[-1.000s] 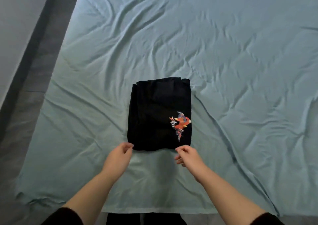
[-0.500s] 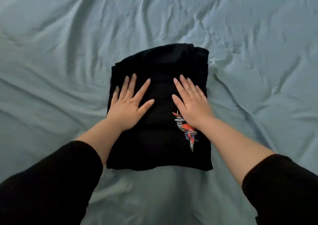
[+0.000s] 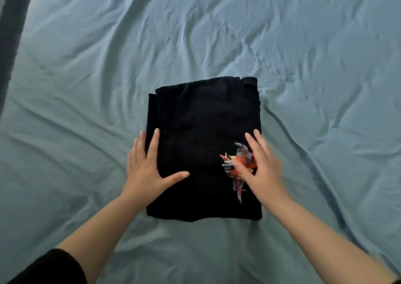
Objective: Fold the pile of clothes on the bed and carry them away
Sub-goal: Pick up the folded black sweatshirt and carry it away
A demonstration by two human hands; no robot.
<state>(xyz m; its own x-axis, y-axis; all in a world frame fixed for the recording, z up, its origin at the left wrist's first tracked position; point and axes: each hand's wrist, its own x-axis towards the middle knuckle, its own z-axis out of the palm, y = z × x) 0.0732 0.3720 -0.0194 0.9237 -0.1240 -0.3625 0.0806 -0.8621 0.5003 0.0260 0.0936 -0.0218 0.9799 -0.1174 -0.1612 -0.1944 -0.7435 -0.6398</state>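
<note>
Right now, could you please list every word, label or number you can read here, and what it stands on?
No text can be read.
Red print on the folded black garment: pale marks in it may be lettering, too small and blurred to read; the right hand covers part of it.
Teal bed sheet: no text.

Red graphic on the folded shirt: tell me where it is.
In the head view, the red graphic sits on the right half of the folded black shirt, partly under the right hand.
</note>
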